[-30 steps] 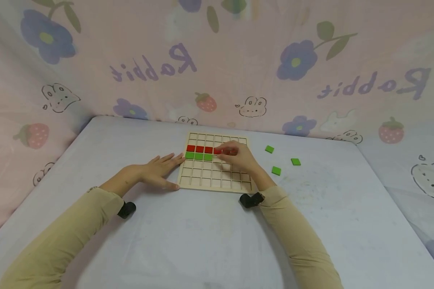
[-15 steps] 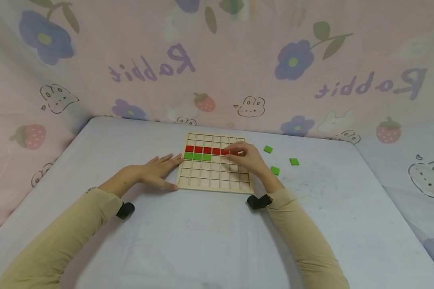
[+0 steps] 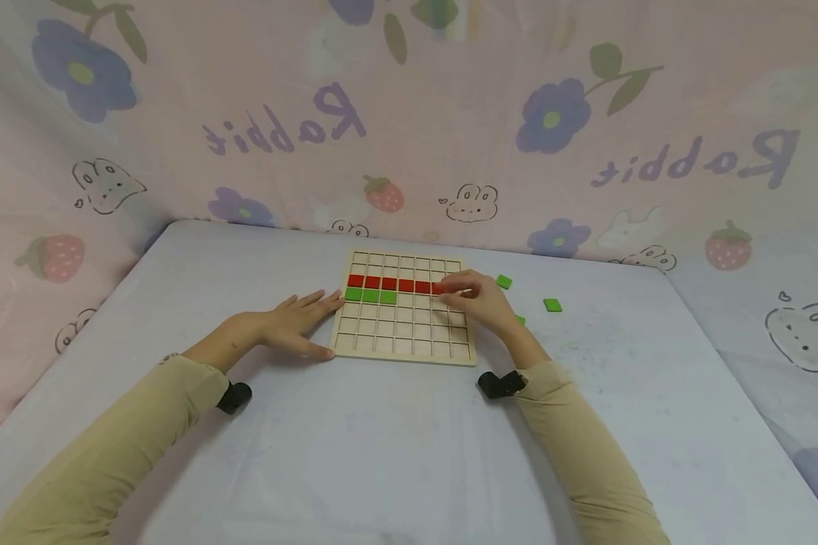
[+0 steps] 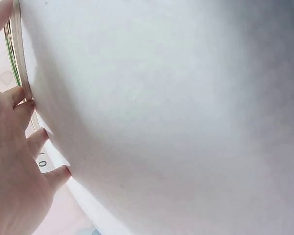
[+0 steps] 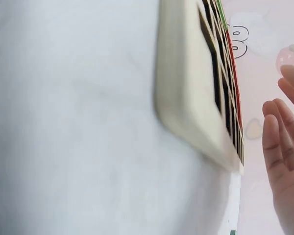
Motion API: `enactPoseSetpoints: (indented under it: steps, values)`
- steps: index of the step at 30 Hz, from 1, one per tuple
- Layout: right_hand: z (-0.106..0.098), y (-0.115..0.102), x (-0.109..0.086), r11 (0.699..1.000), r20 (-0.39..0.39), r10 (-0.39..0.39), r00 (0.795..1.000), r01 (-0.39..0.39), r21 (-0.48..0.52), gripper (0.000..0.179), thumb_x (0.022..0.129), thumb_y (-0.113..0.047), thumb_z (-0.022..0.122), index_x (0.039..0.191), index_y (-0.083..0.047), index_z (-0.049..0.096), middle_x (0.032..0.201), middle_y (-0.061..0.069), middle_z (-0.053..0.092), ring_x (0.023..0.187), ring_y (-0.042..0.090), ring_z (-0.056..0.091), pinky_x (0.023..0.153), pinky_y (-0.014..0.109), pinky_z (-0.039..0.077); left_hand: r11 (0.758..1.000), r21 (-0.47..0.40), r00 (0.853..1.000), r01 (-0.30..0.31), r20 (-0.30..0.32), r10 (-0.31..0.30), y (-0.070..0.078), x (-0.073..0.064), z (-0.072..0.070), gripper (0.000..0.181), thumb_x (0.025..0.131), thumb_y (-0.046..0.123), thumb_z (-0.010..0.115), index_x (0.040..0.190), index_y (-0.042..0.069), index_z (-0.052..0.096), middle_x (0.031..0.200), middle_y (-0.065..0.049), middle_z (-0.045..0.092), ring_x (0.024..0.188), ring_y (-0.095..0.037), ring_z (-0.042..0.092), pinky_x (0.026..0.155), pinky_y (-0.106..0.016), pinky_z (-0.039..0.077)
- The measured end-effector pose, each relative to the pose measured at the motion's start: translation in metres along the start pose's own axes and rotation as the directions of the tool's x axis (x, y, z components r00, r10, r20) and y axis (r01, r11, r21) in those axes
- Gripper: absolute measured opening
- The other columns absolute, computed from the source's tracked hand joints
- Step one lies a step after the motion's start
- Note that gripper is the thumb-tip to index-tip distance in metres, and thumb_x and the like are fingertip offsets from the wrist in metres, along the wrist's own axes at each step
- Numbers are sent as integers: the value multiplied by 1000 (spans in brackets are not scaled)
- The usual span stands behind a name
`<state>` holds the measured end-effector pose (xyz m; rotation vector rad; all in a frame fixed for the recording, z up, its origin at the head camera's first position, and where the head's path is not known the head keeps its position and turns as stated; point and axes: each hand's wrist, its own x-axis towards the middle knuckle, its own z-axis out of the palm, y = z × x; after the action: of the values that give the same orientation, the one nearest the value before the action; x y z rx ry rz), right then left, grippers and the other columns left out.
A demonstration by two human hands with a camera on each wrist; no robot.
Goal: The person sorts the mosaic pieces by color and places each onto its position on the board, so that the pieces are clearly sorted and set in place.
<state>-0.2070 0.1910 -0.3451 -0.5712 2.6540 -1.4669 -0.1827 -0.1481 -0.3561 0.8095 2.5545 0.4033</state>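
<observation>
A wooden grid board [image 3: 404, 331] lies flat on the table. Across it runs a row of red square tiles [image 3: 406, 285], with a shorter row of green tiles [image 3: 371, 296] below its left part. My left hand [image 3: 293, 325] rests on the table with fingers spread, fingertips and thumb against the board's left edge. My right hand [image 3: 479, 299] is over the board's right side, thumb and index finger at the rightmost visible red tile [image 3: 438, 288]. In the right wrist view its fingers [image 5: 272, 132] look loosely extended, with no tile seen between them. The hand covers the row's right end.
Loose green tiles lie on the white table right of the board: one farther back [image 3: 504, 281], one farther right [image 3: 553, 305], and one partly hidden [image 3: 521, 320] behind the right wrist. A printed curtain [image 3: 409, 151] hangs behind the table.
My right hand has moved right along the red row, uncovering more red tiles behind it. Its wrist now partly hides a loose green tile. The left hand stays at the board's edge.
</observation>
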Motion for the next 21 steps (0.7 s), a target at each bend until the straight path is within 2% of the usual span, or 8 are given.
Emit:
enactPoseSetpoints:
  steps: [5, 15, 18, 21]
  values:
    - [-8, -11, -10, 1000, -9, 1, 1000, -1, -8, 30, 88, -2, 66, 115, 11, 64, 124, 26, 58, 110, 39, 59, 94, 45, 50, 1000, -7, 1000, -4, -1, 4, 1, -1, 0, 96, 86, 50, 61, 154, 5, 10, 161, -16, 4, 148, -39, -1, 113, -65, 1]
    - [-18, -5, -18, 1000, -22, 18, 1000, -18, -20, 28, 88, -2, 65, 114, 9, 65, 123, 25, 59, 111, 39, 59, 93, 45, 49, 1000, 3, 1000, 12, 11, -12, 0, 0, -1, 96, 87, 52, 60, 154, 7, 9, 161, -16, 2, 148, -38, -2, 114, -65, 0]
    - [-20, -2, -19, 1000, -27, 13, 1000, -13, -23, 28, 88, -2, 66, 113, 9, 65, 122, 25, 60, 110, 39, 60, 90, 38, 51, 1000, 4, 1000, 12, 9, -12, 0, 0, -1, 96, 87, 52, 60, 155, 7, 9, 162, -15, 2, 148, -38, -3, 113, -65, -1]
    - [-23, 0, -20, 1000, -30, 6, 1000, -7, -25, 28, 87, -1, 66, 113, 10, 65, 121, 26, 60, 110, 39, 60, 89, 36, 52, 1000, 3, 1000, 10, 10, -10, 0, 0, 0, 97, 87, 52, 60, 155, 7, 9, 162, -15, 2, 148, -38, -3, 113, -65, -1]
